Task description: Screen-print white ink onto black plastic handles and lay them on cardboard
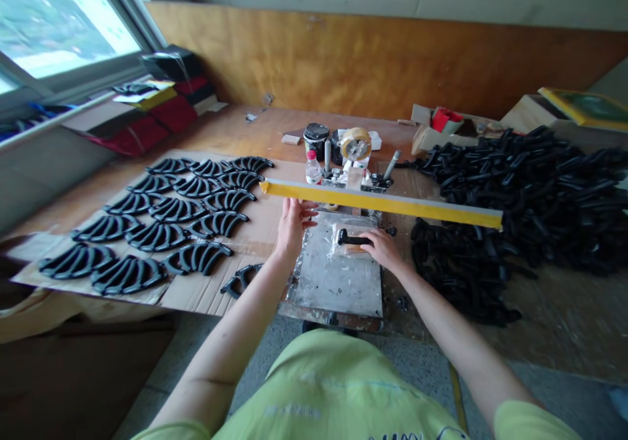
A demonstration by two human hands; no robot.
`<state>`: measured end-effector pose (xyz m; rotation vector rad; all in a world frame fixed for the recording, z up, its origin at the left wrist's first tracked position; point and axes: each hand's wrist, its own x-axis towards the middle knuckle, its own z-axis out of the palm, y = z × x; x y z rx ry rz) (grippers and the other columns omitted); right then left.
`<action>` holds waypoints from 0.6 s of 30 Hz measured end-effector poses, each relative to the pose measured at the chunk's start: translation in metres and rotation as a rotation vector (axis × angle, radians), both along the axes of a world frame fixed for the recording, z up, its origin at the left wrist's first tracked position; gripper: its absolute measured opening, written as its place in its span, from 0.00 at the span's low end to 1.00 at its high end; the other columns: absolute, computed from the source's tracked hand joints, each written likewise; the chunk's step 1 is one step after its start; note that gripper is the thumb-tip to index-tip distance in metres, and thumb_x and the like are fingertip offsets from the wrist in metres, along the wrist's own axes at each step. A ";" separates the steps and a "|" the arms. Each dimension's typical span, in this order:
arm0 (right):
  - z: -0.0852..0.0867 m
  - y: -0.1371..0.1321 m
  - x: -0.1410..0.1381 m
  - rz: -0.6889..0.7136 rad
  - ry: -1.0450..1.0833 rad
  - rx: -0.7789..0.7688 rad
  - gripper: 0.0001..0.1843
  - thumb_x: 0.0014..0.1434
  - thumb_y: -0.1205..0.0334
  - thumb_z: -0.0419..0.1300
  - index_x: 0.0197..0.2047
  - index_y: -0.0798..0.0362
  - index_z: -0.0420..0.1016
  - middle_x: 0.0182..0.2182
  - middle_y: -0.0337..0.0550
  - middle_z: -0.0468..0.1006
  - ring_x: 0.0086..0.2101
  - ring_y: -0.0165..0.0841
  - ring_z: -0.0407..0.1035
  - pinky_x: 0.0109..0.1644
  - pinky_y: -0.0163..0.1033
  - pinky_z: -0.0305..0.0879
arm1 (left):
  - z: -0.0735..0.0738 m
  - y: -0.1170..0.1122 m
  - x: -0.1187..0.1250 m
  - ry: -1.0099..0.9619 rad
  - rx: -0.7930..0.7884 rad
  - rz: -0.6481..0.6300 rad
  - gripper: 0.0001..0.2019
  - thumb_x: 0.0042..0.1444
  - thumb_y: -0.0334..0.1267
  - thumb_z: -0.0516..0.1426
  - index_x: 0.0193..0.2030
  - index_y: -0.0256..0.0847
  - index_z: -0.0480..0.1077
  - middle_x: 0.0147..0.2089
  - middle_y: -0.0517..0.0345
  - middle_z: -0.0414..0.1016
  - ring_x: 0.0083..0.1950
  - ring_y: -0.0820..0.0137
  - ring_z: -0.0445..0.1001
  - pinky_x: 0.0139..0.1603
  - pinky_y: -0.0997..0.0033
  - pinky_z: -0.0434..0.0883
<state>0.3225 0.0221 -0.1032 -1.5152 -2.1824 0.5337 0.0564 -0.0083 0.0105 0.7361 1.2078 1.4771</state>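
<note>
My left hand (pixel 293 223) reaches up under a long bar edged with yellow tape (pixel 383 203), fingers partly stretched and touching it near its left part. My right hand (pixel 381 247) rests on a small curved black plastic piece (pixel 352 238) lying on a plastic-covered metal plate (pixel 338 283), with its fingers closed over the piece's right end. Another black piece (pixel 241 278) lies loose on the cardboard just left of the plate.
Several rows of black curved pieces (pixel 157 231) lie on cardboard (pixel 196 293) at the left. A big heap of the same pieces (pixel 530 198) fills the right. A jar (pixel 316 139), a small bottle (pixel 313 167) and a tape roll (pixel 356 143) stand behind the bar.
</note>
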 end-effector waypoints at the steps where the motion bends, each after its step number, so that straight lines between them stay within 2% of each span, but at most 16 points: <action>1: -0.001 -0.008 -0.010 0.045 -0.024 0.021 0.10 0.54 0.67 0.64 0.42 0.50 0.76 0.39 0.43 0.76 0.44 0.36 0.68 0.51 0.43 0.63 | -0.015 -0.010 0.006 -0.010 -0.076 -0.051 0.25 0.57 0.57 0.53 0.52 0.40 0.66 0.37 0.54 0.77 0.32 0.72 0.75 0.26 0.77 0.70; 4: 0.012 -0.037 -0.040 0.063 -0.041 0.121 0.09 0.58 0.65 0.61 0.43 0.51 0.76 0.39 0.45 0.74 0.45 0.38 0.66 0.52 0.43 0.62 | -0.057 -0.049 0.028 -0.092 -0.389 -0.326 0.27 0.55 0.58 0.56 0.52 0.37 0.66 0.42 0.45 0.78 0.35 0.66 0.78 0.26 0.72 0.73; 5: 0.019 -0.047 -0.051 0.108 -0.038 0.155 0.09 0.60 0.64 0.59 0.44 0.51 0.76 0.38 0.46 0.74 0.44 0.37 0.66 0.51 0.43 0.62 | -0.068 -0.062 0.034 -0.141 -0.451 -0.375 0.27 0.55 0.58 0.55 0.51 0.37 0.66 0.43 0.44 0.78 0.36 0.65 0.78 0.27 0.71 0.74; 6: 0.024 -0.058 -0.061 0.184 -0.035 0.184 0.10 0.62 0.63 0.58 0.45 0.50 0.76 0.38 0.45 0.74 0.44 0.37 0.66 0.51 0.42 0.62 | -0.077 -0.073 0.037 -0.185 -0.483 -0.379 0.25 0.56 0.57 0.55 0.50 0.37 0.67 0.43 0.45 0.78 0.37 0.64 0.79 0.28 0.70 0.74; 8: 0.030 -0.074 -0.073 0.374 -0.038 0.207 0.12 0.64 0.62 0.54 0.47 0.47 0.76 0.38 0.44 0.75 0.43 0.35 0.66 0.51 0.41 0.62 | -0.088 -0.091 0.033 -0.218 -0.488 -0.305 0.21 0.57 0.54 0.55 0.45 0.37 0.68 0.38 0.48 0.79 0.35 0.66 0.79 0.27 0.73 0.73; 9: 0.030 -0.078 -0.073 0.430 -0.044 0.199 0.12 0.65 0.61 0.54 0.48 0.46 0.76 0.38 0.43 0.75 0.43 0.35 0.66 0.51 0.40 0.62 | -0.092 -0.098 0.024 -0.197 -0.485 -0.256 0.19 0.58 0.53 0.55 0.43 0.38 0.68 0.37 0.50 0.79 0.34 0.67 0.79 0.26 0.74 0.73; 10: 0.028 -0.078 -0.066 0.429 -0.055 0.177 0.12 0.65 0.61 0.53 0.47 0.46 0.76 0.38 0.42 0.76 0.43 0.34 0.67 0.51 0.39 0.62 | -0.097 -0.104 0.010 -0.151 -0.489 -0.196 0.17 0.58 0.52 0.55 0.41 0.38 0.68 0.36 0.50 0.79 0.33 0.67 0.78 0.25 0.75 0.72; 12: 0.020 -0.069 -0.033 0.244 -0.121 0.106 0.11 0.65 0.61 0.53 0.44 0.49 0.77 0.39 0.44 0.77 0.43 0.34 0.69 0.49 0.38 0.63 | -0.109 -0.119 -0.031 -0.023 -0.520 -0.063 0.17 0.59 0.53 0.53 0.41 0.39 0.68 0.39 0.49 0.79 0.33 0.67 0.79 0.24 0.74 0.71; 15: 0.001 -0.043 0.040 -0.216 -0.374 -0.068 0.11 0.64 0.65 0.51 0.43 0.54 0.75 0.40 0.51 0.78 0.42 0.38 0.71 0.45 0.40 0.65 | -0.132 -0.149 -0.103 0.212 -0.644 0.210 0.19 0.60 0.53 0.48 0.40 0.38 0.68 0.35 0.49 0.80 0.28 0.68 0.76 0.24 0.73 0.70; 17: -0.015 -0.026 0.080 -0.386 -0.565 -0.247 0.12 0.62 0.66 0.53 0.46 0.58 0.74 0.39 0.57 0.77 0.41 0.42 0.73 0.42 0.42 0.66 | -0.147 -0.172 -0.140 0.392 -0.784 0.337 0.21 0.60 0.52 0.45 0.38 0.37 0.69 0.32 0.48 0.79 0.26 0.68 0.74 0.24 0.71 0.70; 18: -0.023 -0.020 0.092 -0.419 -0.624 -0.320 0.13 0.62 0.65 0.53 0.48 0.59 0.72 0.39 0.60 0.77 0.41 0.45 0.73 0.41 0.43 0.67 | -0.152 -0.181 -0.153 0.472 -0.854 0.366 0.22 0.60 0.51 0.44 0.36 0.36 0.69 0.31 0.46 0.79 0.26 0.66 0.74 0.24 0.70 0.70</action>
